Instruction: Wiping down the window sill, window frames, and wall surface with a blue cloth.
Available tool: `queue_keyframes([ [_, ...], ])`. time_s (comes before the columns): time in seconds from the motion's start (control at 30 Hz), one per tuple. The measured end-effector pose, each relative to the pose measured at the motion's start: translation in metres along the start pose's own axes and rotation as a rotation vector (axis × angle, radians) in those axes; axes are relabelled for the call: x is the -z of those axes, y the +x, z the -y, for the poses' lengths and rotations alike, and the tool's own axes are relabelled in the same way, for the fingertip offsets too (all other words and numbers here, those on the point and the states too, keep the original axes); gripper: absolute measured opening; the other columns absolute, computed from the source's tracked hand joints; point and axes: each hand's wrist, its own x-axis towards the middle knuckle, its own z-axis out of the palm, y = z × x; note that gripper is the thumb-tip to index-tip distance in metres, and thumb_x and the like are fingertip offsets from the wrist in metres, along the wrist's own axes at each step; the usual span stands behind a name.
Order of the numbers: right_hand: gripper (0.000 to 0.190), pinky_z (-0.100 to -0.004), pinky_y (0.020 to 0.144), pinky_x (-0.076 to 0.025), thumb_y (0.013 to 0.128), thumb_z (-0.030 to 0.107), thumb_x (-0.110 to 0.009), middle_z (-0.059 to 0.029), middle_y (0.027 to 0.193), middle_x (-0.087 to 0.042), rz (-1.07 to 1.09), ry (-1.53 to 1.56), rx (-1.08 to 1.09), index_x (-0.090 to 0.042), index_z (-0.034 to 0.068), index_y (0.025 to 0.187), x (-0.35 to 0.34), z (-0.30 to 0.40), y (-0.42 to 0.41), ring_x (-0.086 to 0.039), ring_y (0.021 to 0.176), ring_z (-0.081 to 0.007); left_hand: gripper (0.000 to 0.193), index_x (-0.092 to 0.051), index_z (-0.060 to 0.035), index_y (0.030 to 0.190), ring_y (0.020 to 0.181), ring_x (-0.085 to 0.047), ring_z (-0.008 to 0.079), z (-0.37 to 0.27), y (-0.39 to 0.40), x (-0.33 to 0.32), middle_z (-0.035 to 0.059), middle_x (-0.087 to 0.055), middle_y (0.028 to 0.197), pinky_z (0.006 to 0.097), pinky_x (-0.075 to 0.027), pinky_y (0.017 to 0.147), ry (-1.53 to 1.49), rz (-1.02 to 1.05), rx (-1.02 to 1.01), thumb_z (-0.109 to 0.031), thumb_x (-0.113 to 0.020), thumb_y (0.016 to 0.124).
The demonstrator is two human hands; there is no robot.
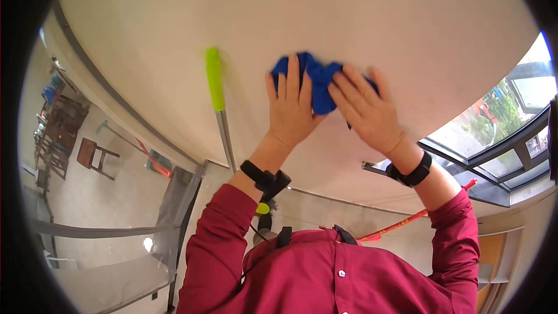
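A crumpled blue cloth (321, 91) lies pressed against the pale wall (331, 17) under both of my hands. My left hand (290, 104) is spread flat over its left part, fingers pointing up. On its right part rests my right hand (368, 104), angled inward with the thumb side hidden and the fingers over the cloth. Some of the cloth shows between the two hands; the rest is covered by fingers. Left of my left hand, a pole with a lime-green handle (215, 78) leans upright at the wall.
At right is a dark-framed window (492, 113) with plants outside. A red pole (396, 225) slants behind my right arm. Through the opening at left stand a wooden stool (88, 152) and a dark wooden table (65, 117). Shelving (495, 257) is at lower right.
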Motion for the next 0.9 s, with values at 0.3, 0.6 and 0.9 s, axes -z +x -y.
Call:
queue_keyframes([
  [0.3, 0.044, -0.0496, 0.110, -0.032, 0.081, 0.000, -0.059, -0.0129, 0.131, -0.059, -0.333, -0.256, -0.102, -0.062, 0.004, 0.124, 0.047, -0.055, 0.123, -0.053, 0.127, -0.0305, 0.095, -0.029, 0.0028, 0.146, 0.128, -0.037, 0.0512, 0.041, 0.175, 0.081, 0.0310, -0.023, 0.154, 0.0601, -0.028, 0.107, 0.063, -0.153, -0.192, -0.036, -0.077, 0.073],
  [0.6, 0.039, -0.0481, 0.106, -0.037, 0.081, 0.010, -0.058, -0.0151, 0.129, -0.059, -0.402, -0.110, -0.101, -0.062, 0.001, 0.119, 0.006, -0.031, 0.130, -0.053, 0.127, -0.0312, 0.096, -0.028, 0.0071, 0.145, 0.133, -0.031, 0.0524, 0.048, 0.137, 0.072, 0.0343, -0.019, 0.153, 0.0602, -0.027, 0.108, 0.012, -0.104, -0.035, -0.032, -0.078, 0.072],
  [0.9, 0.040, -0.0477, 0.107, -0.036, 0.082, 0.009, -0.057, -0.0150, 0.129, -0.060, -0.028, -0.018, -0.020, -0.062, 0.001, 0.121, -0.002, -0.004, 0.085, -0.053, 0.128, -0.0307, 0.092, -0.035, 0.0086, 0.140, 0.127, -0.037, 0.0522, 0.050, 0.076, 0.059, 0.0337, -0.023, 0.152, 0.0605, -0.027, 0.108, -0.056, 0.027, -0.039, -0.027, -0.080, 0.068],
])
